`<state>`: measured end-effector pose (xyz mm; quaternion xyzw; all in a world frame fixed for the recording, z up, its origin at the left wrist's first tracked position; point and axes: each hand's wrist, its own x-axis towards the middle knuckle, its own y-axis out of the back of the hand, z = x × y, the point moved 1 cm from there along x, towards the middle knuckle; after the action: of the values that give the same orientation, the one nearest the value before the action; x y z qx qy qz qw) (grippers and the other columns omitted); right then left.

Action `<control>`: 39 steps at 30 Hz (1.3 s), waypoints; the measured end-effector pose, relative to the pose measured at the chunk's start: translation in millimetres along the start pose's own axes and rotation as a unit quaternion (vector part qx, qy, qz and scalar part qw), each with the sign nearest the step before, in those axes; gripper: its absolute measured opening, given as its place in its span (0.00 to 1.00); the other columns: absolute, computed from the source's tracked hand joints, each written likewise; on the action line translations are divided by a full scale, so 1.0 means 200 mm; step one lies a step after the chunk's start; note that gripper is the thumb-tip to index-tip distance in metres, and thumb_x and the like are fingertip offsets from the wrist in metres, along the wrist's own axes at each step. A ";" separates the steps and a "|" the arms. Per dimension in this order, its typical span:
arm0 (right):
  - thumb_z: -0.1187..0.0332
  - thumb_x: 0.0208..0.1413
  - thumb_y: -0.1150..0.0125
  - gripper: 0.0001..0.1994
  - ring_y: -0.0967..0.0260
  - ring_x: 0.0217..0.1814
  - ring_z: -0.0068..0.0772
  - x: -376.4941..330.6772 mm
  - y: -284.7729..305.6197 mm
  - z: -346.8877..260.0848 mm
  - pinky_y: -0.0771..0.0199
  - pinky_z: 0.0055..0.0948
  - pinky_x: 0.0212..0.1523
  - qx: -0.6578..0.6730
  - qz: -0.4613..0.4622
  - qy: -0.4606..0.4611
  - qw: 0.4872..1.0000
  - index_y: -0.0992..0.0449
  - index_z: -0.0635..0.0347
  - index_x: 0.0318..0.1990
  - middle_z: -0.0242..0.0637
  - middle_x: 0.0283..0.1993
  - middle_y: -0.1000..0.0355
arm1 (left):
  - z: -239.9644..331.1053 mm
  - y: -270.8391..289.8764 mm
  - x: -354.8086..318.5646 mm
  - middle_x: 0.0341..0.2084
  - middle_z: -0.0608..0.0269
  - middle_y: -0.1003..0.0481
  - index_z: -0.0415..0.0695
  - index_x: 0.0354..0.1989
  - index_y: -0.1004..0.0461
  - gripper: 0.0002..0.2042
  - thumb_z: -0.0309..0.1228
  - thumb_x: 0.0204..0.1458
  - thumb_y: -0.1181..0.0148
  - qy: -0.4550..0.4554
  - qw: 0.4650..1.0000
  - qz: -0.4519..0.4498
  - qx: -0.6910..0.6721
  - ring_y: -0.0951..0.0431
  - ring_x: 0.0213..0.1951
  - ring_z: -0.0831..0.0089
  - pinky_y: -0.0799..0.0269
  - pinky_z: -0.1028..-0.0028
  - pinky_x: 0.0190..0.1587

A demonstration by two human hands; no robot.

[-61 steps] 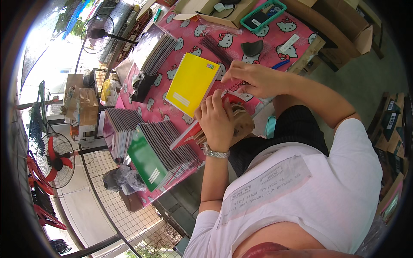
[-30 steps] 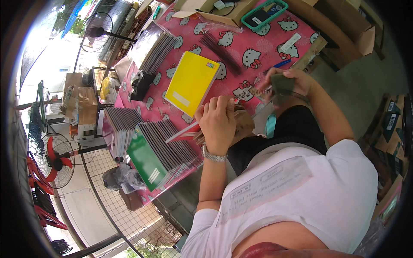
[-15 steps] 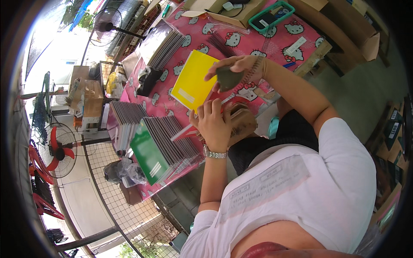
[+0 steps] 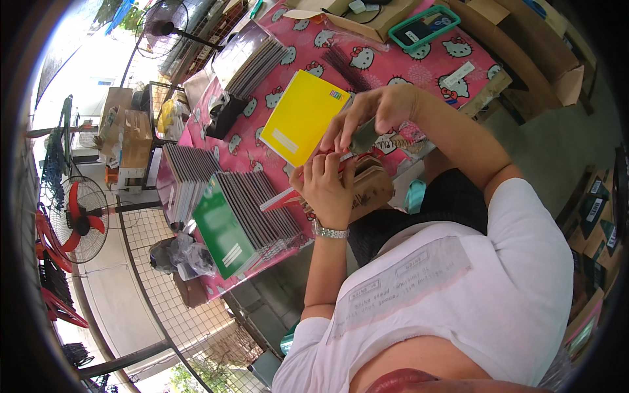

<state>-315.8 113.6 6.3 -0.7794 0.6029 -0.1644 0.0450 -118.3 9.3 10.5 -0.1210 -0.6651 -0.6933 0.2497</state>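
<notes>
My left hand [image 4: 329,187], a metal-band watch at its wrist, is closed over a red-covered notebook [image 4: 280,198] with a pale edge. The palm hides most of that notebook. Beneath it sits a brown cardboard-like block [image 4: 373,188] near my lap. My right hand [image 4: 377,114] grips a dark olive, smooth palm-sized piece [image 4: 364,139] whose kind I cannot make out, its lower end close to the left fingertips. A loose spiral coil [image 4: 407,143] lies by the right wrist. Just beyond both hands a yellow notebook [image 4: 303,118] lies flat on the pink patterned tablecloth [image 4: 262,82].
Stacks of spiral-bound notebooks stand at the left, one with a green cover [image 4: 226,226], another [image 4: 180,177] beside it. A further stack [image 4: 252,62] and a black object [image 4: 226,116] lie farther off. A teal tray [image 4: 424,29] and an open cardboard box [image 4: 367,19] sit at the far edge.
My right hand has come down toward the left with the olive piece, which has turned and dropped closer to the red notebook. More of the yellow notebook shows. The view has shifted slightly.
</notes>
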 end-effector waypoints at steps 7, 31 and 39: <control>0.63 0.45 0.30 0.25 0.39 0.64 0.36 0.07 -0.01 -0.05 0.40 0.33 0.63 -0.061 -0.045 -0.037 0.996 0.22 0.59 0.53 0.40 0.64 0.38 | -0.04 0.03 0.00 0.33 0.65 0.26 0.48 0.34 0.25 0.15 0.43 0.46 0.33 -0.023 1.000 -0.019 -0.010 0.26 0.43 0.66 0.42 0.59 0.53; 0.59 0.40 0.27 0.28 0.41 0.65 0.38 0.22 -0.05 -0.01 0.42 0.34 0.64 -0.058 -0.084 -0.015 0.995 0.21 0.56 0.53 0.42 0.61 0.36 | -0.22 0.08 -0.15 0.37 0.68 0.26 0.50 0.35 0.26 0.23 0.52 0.36 0.29 0.101 0.992 0.037 0.062 0.29 0.52 0.60 0.76 0.30 0.63; 0.63 0.46 0.30 0.23 0.40 0.65 0.37 0.25 -0.01 0.04 0.38 0.33 0.61 0.086 -0.027 -0.010 0.996 0.21 0.61 0.51 0.43 0.61 0.35 | -0.34 0.02 -0.20 0.37 0.60 0.30 0.47 0.35 0.28 0.26 0.47 0.29 0.24 0.108 0.989 0.097 0.015 0.33 0.45 0.55 0.42 0.55 0.49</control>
<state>-300.3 65.3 10.1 -0.7900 0.5652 -0.2088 0.1131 -71.0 -49.9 -11.4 -0.1059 -0.6298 -0.6644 0.3882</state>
